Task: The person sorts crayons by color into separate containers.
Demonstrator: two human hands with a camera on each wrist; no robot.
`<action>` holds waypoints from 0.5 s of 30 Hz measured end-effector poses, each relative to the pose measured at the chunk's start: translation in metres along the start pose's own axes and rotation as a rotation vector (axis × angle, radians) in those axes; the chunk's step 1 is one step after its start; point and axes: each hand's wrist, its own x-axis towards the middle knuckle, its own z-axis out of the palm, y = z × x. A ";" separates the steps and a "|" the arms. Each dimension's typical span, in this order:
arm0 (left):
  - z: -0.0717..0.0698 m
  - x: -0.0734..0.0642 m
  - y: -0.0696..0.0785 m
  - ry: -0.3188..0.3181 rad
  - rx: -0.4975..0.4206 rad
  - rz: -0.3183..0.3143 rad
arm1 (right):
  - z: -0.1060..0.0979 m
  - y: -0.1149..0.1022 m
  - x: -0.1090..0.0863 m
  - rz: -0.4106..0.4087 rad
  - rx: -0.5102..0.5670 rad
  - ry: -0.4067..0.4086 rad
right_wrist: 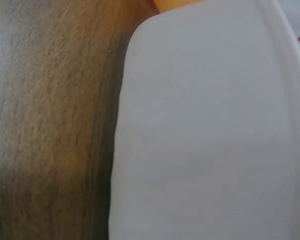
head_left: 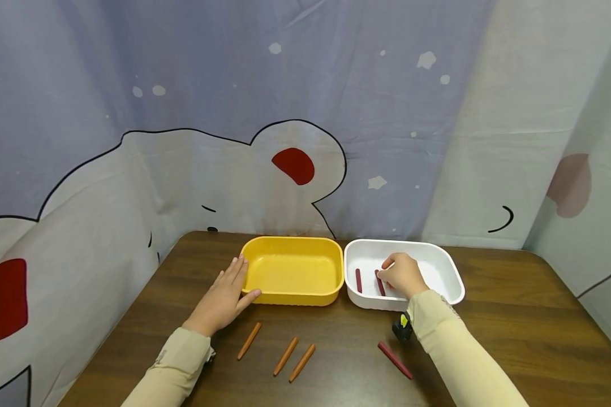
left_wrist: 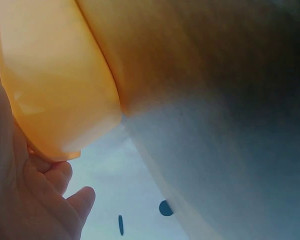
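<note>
My left hand rests with extended fingers against the left rim of a yellow plastic tray. In the left wrist view, the fingers touch the outside of that tray. Inside the neighbouring white tray, my right hand has curled fingers and pinches a dark red crayon near its upper end. Another dark red crayon lies to the left of it. The right wrist view shows only the white tray's outer wall and none of the hand; my palm hides part of the tray floor.
Three orange-brown crayons lie on the wooden table in front of the yellow tray. A dark red crayon lies nearer, left of my right sleeve. A patterned curtain hangs behind the table.
</note>
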 end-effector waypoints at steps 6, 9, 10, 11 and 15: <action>0.000 0.001 0.001 0.003 0.005 0.004 | -0.006 -0.006 -0.009 -0.055 0.009 0.006; 0.000 0.001 0.002 0.002 0.011 0.005 | -0.009 -0.008 -0.014 -0.097 0.008 0.014; 0.000 0.001 0.002 0.002 0.013 0.006 | -0.010 -0.008 -0.015 -0.115 0.001 0.021; 0.000 0.001 0.002 0.002 0.016 0.007 | -0.011 -0.008 -0.016 -0.132 -0.006 0.032; -0.001 0.001 0.002 0.009 0.024 0.009 | -0.014 -0.013 -0.022 -0.199 -0.015 0.072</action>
